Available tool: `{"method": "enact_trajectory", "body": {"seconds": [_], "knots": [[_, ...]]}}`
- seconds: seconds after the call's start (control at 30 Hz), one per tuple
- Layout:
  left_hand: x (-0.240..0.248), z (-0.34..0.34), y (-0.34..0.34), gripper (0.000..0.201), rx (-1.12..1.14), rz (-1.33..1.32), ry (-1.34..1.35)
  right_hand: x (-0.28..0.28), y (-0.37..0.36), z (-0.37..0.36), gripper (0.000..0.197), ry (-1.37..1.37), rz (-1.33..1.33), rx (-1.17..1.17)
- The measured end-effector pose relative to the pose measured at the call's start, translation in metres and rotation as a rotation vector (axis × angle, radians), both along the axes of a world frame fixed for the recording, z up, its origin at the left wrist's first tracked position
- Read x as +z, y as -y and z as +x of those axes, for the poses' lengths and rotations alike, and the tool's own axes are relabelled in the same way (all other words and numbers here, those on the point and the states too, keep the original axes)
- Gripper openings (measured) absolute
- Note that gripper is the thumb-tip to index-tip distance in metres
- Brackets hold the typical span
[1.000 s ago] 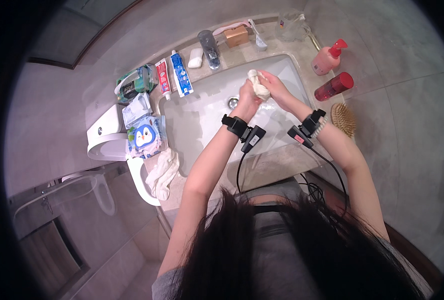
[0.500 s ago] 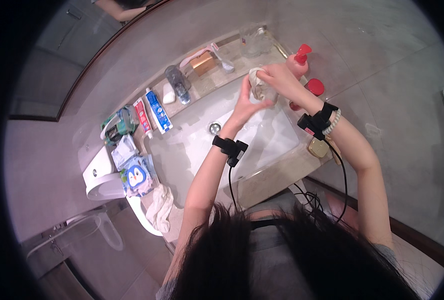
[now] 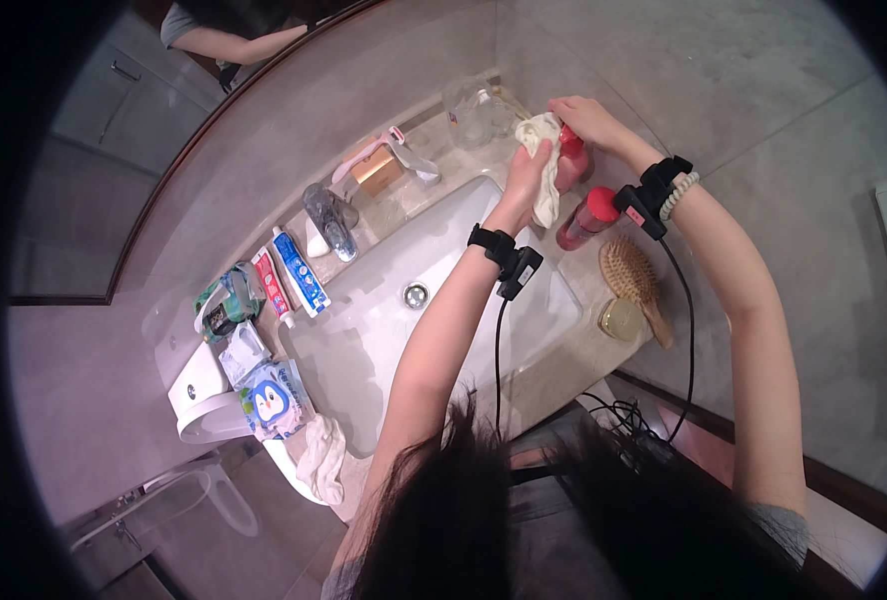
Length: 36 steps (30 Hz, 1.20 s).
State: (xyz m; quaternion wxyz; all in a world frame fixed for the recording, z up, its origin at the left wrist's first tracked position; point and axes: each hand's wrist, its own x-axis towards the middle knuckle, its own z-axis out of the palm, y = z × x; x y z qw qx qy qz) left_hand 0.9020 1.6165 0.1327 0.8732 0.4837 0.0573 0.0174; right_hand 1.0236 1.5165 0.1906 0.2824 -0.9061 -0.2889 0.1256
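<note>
My left hand [image 3: 529, 183] is closed on a damp-looking white cloth [image 3: 547, 205], bunched and hanging down over the far right corner of the sink. Right beside the cloth stands a pink pump bottle [image 3: 572, 168] with a red pump head. My right hand [image 3: 592, 120] rests over that pump head, fingers bent together on it; its thumb is hard to make out. Part of the bottle is covered by the cloth. Closer to me, a pink bottle with a red cap [image 3: 589, 217] leans on the counter, with neither hand on it.
The white sink [image 3: 364, 345] has a metal drain [image 3: 416, 295]. A faucet [image 3: 332, 222], toothpaste tubes [image 3: 301, 272], an orange box [image 3: 376, 172] and a clear jar [image 3: 469, 115] line the far counter. A hairbrush [image 3: 629, 272] and round container [image 3: 622, 320] lie at right. Another white cloth [image 3: 322, 460] hangs at left.
Both hands have moved from over the sink toward the pump bottle. My right hand has let go of the cloth and come onto the pump head; my left hand keeps the cloth.
</note>
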Motion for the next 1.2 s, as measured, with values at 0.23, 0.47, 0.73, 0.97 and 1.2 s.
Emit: {"method": "enact_trajectory", "body": {"seconds": [0.23, 0.47, 0.73, 0.97, 1.2], "knots": [[0.006, -0.008, 0.0, 0.033, 0.001, 0.119, -0.028, -0.005, 0.003, -0.001, 0.032, 0.258, 0.008, 0.179], [0.018, -0.019, 0.0, 0.029, -0.058, 0.008, -0.015, -0.015, 0.0, 0.005, 0.019, 0.505, -0.039, 0.254], [0.021, -0.028, -0.001, 0.027, -0.062, -0.054, -0.017, 0.007, -0.003, -0.007, 0.018, 0.491, -0.163, 0.255], [0.019, -0.069, -0.018, 0.019, 0.007, 0.038, -0.057, 0.034, -0.022, -0.079, 0.027, 0.612, 0.247, 0.245], [-0.018, -0.163, -0.045, 0.032, 0.376, 0.031, -0.203, -0.064, -0.091, -0.196, 0.03, -0.23, 0.426, 0.206]]}}
